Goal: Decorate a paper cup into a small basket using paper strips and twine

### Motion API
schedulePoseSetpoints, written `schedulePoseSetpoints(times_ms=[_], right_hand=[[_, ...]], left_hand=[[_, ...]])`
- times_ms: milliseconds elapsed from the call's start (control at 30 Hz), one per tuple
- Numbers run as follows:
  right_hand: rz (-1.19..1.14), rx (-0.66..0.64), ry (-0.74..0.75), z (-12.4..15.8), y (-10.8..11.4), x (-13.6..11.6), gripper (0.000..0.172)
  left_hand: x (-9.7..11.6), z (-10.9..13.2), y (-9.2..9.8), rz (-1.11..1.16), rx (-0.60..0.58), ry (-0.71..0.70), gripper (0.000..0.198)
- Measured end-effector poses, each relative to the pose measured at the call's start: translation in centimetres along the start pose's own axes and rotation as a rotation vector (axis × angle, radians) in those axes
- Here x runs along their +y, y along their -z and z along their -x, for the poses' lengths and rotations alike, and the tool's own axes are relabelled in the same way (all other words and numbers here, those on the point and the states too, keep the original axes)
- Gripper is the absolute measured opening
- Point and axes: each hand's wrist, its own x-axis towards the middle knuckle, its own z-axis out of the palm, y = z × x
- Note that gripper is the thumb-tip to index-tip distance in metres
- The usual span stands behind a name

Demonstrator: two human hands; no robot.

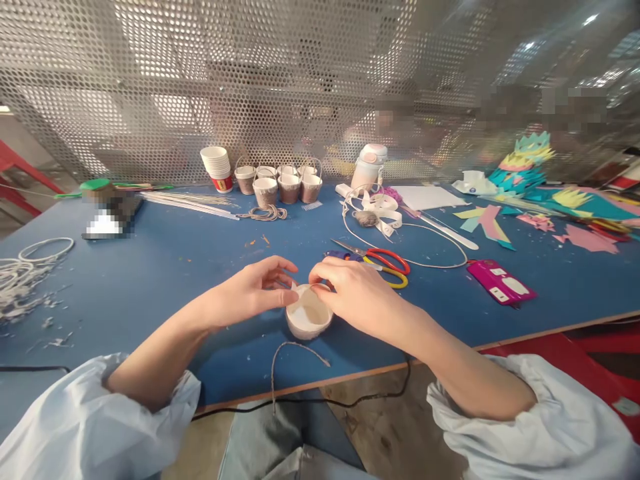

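Observation:
A white cup (307, 323) stands on the blue table near its front edge, its opening facing me. Inside it shows a pale lining, with a pointed white flap (300, 293) at the back left of the rim. My left hand (257, 287) has its thumb against this flap and its other fingers curled behind. From the right, my right hand (350, 290) grips the rim, thumb over the inside edge and fingers bent round the back. A thin cord (274, 370) lies in front of the cup and hangs over the table edge.
Red-and-yellow-handled scissors (387, 263) lie just behind my right hand. At the back stand small brown-wrapped baskets (266, 193), stacked paper cups (216, 167) and a bottle (369, 167). A magenta pouch (501, 282) lies right, tangled white cord (25, 273) left. A black cable (345, 404) runs below the edge.

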Motion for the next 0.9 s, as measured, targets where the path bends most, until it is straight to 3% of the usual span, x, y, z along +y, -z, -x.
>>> schedulePoseSetpoints(times_ms=[267,567,900], right_hand=[[0.015,0.001,0.004,-0.6,-0.1,-0.2,0.013],[0.027,-0.025,0.059,-0.6,-0.2,-0.1,0.017],[0.038,-0.013,0.112,-0.9,-0.3,0.1,0.014]], left_hand=[[-0.1,0.4,0.2,-0.095,-0.004,0.001,0.039],[-0.3,0.2,-0.2,-0.009,-0.028,-0.019,0.033],[-0.5,-0.1,-0.8,-0.011,0.077,-0.027,0.027]])
